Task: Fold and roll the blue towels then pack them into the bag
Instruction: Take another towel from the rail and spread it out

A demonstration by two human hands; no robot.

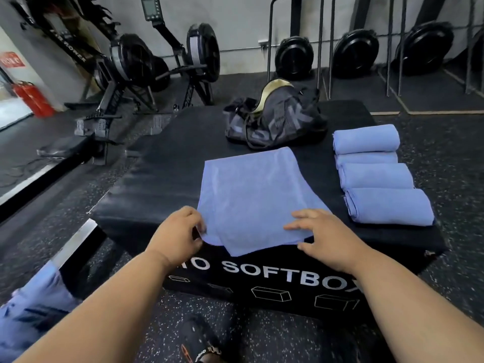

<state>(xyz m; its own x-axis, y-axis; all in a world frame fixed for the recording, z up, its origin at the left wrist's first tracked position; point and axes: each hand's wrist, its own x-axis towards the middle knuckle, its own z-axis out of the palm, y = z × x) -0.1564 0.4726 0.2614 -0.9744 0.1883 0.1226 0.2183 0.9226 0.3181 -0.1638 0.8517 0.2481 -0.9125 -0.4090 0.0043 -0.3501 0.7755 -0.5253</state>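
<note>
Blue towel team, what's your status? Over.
Left hand pinching flat blue cloth towel; right hand pressing it. Four rolled blue towels waiting. Dark duffel bag unobstructed.

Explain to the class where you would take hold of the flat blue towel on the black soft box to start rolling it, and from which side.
Probably at the near edge of the flat folded blue towel, which overhangs the black soft box front. Come from the near side, left hand and right hand at its two corners, then roll away toward the dark gym bag.
</note>
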